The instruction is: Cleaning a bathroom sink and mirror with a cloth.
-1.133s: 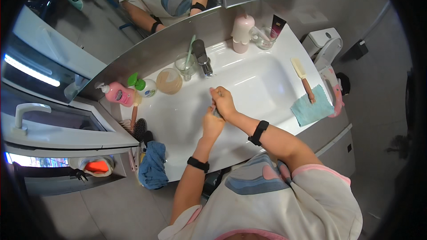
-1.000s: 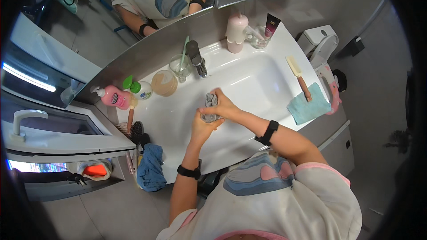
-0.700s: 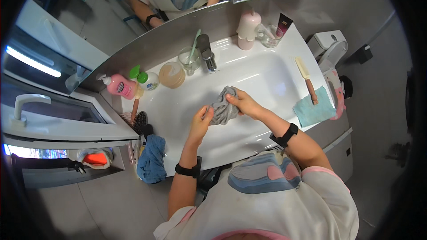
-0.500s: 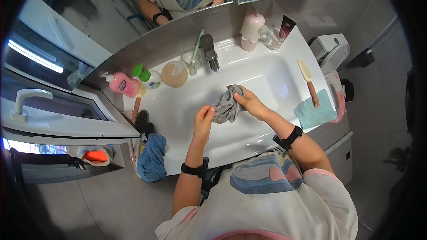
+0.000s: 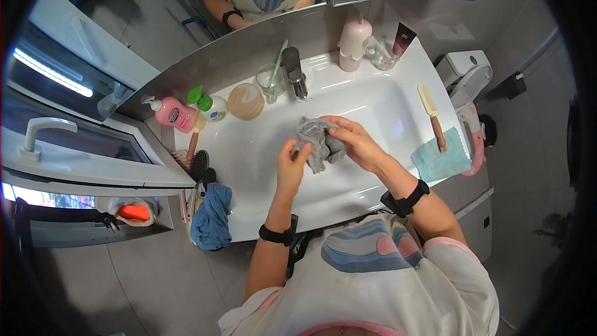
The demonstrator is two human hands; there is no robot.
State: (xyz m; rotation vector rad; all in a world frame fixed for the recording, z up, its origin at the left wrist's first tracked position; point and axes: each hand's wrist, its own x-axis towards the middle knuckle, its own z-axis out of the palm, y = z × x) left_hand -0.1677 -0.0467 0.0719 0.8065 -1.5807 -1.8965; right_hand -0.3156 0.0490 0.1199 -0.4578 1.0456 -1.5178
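A crumpled grey cloth (image 5: 319, 143) is held up between my two hands, over the white sink basin (image 5: 261, 149). My left hand (image 5: 290, 165) pinches its left edge between thumb and fingers. On the other side, my right hand (image 5: 357, 141) grips the cloth's right part, with the thumb on top and the fingers partly hidden behind the fabric. Behind the cloth stands the dark faucet (image 5: 293, 71); no running water shows from it.
Along the back are a pink pump bottle (image 5: 174, 114), a green-topped bottle (image 5: 211, 107), a round tub (image 5: 245, 101), a glass cup (image 5: 271, 84) and a pink dispenser (image 5: 355, 46). A blue cloth (image 5: 212, 218) hangs front left; a brush (image 5: 432, 115) lies on a teal cloth (image 5: 443, 158) at right.
The grey cloth has been turned and bunched up differently between my hands. My left hand has moved slightly right and shifted its hold along the fabric.
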